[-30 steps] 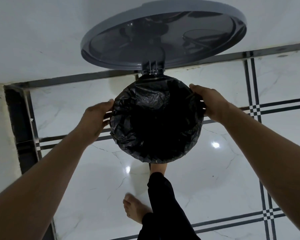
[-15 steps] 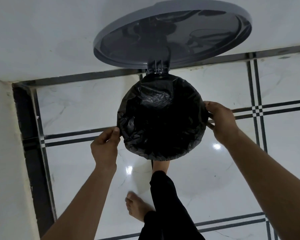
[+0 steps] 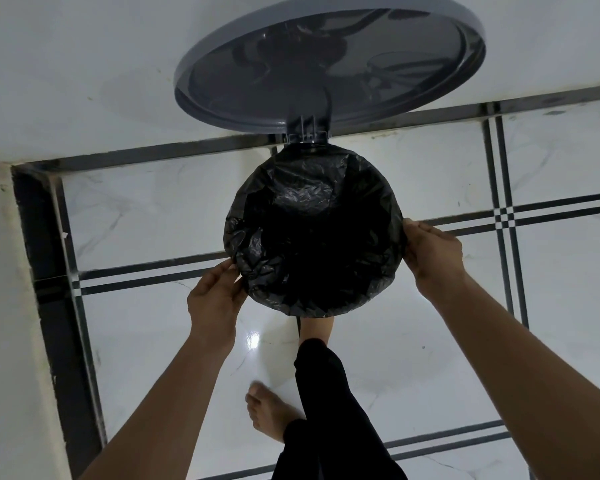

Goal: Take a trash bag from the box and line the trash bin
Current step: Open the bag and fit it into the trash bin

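A round trash bin stands below me, its mouth covered by a crinkled black trash bag [image 3: 312, 233] folded over the rim. The grey lid [image 3: 329, 60] is tipped up behind it against the wall. My left hand [image 3: 215, 299] pinches the bag's edge at the lower left of the rim. At the right side of the rim my right hand [image 3: 433, 258] grips the bag's edge. The bin's body is hidden under the bag. The box of bags is not in view.
A white wall [image 3: 84, 64] rises behind the bin, and a wall corner [image 3: 4, 306] stands at the left. The floor is glossy white tile [image 3: 413, 358] with black stripes. One foot [image 3: 316, 327] is at the bin's base, the other [image 3: 271, 414] rests on the floor.
Both hands slid down along the rim toward me, the left from the side to the lower left. The view shifted a little to the left.
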